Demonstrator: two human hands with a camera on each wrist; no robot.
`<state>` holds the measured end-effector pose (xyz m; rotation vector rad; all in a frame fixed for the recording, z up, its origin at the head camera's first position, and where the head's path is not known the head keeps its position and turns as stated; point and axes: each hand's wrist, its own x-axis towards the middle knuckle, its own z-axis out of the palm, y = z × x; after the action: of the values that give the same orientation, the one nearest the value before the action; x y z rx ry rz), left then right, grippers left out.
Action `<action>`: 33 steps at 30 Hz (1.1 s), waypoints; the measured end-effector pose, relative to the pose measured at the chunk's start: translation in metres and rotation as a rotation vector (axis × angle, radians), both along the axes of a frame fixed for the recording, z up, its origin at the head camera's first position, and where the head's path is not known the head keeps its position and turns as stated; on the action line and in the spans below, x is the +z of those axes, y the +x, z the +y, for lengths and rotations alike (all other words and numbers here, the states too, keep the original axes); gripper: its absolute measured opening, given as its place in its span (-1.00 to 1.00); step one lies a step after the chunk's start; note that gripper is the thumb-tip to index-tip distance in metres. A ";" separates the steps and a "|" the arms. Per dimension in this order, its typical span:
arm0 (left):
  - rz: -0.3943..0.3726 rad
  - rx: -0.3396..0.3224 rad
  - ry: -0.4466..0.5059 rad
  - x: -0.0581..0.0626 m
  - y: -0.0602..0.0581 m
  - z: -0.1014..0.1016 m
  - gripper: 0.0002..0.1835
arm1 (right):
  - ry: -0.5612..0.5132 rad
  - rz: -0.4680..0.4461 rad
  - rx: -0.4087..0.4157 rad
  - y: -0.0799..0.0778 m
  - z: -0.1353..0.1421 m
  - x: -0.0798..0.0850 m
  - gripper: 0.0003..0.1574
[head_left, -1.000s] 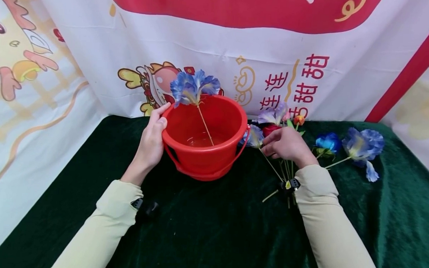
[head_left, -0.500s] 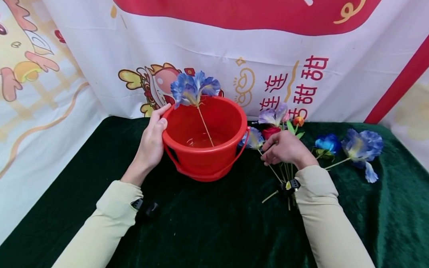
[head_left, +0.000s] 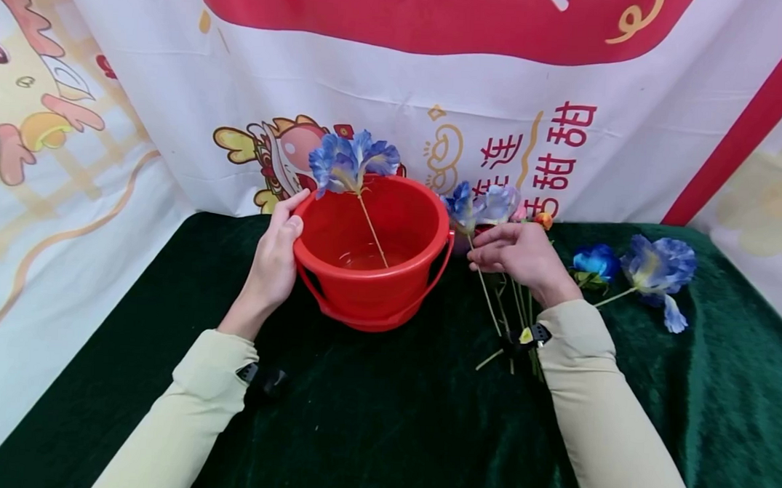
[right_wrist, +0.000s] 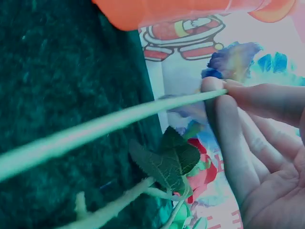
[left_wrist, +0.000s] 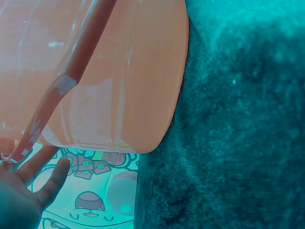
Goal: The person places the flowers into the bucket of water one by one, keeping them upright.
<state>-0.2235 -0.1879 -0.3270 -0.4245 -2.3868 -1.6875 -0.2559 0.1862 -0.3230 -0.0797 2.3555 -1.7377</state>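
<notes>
My left hand grips the rim of a red plastic bucket on its left side. One blue artificial iris leans inside it, its bloom above the far rim. To the right of the bucket, my right hand pinches the stem of another blue iris, bloom up and stem slanting down. In the right wrist view that stem is held between thumb and index finger. Beneath and behind this hand lie more artificial flowers, among them a pale purple iris and a small orange bloom.
A deep blue flower and a blue iris lie farther right on the green velvet cloth. Behind the table hangs a printed white curtain. The bucket's handle hangs down its side.
My right hand has raised one blue iris off the pile by its stem, its bloom now higher beside the pale purple one. The left hand and bucket have stayed put.
</notes>
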 end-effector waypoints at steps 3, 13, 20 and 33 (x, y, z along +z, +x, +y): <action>0.003 -0.002 -0.001 0.000 0.000 0.000 -0.41 | -0.043 0.040 -0.041 0.001 -0.002 0.002 -0.55; 0.003 -0.004 0.003 -0.001 0.000 -0.001 -0.41 | -0.198 0.124 -0.145 0.006 -0.010 0.009 -0.56; 0.001 -0.007 0.001 0.000 0.000 0.000 -0.41 | -0.321 0.116 -0.183 0.007 -0.015 0.015 -0.51; 0.005 -0.004 -0.003 0.000 0.000 0.000 -0.41 | -0.484 0.092 -0.356 0.010 -0.025 0.025 -0.59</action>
<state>-0.2233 -0.1880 -0.3274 -0.4336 -2.3866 -1.6826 -0.2455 0.1617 -0.2979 0.2020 2.0443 -2.4933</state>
